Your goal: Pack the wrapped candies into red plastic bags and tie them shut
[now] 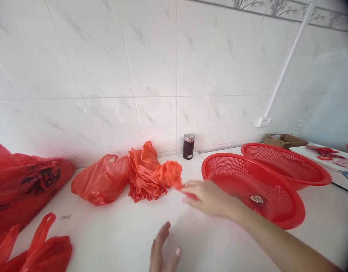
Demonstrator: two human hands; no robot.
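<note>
My right hand [200, 196] reaches in from the right, its fingers closed on the end of a crumpled orange-red plastic bag [169, 173]. That bag stretches back to a bunched pile of red plastic bags [144, 173] by the wall; whether it is free of the pile I cannot tell. Low in the middle, my left hand [164, 251] is raised over the white table with fingers and thumb apart, holding nothing. A red mesh basket [219, 162] stands just right of my right hand, with a small white-marked item [257, 199] inside.
Left of the pile sits a filled red bag [101, 181], then a large red bag with black characters [46, 177]. Another tied red bag [49, 253] lies at the front left. A dark tumbler [188, 147] stands by the wall. A second basket [318, 175] and a cardboard box [293, 141] are at right.
</note>
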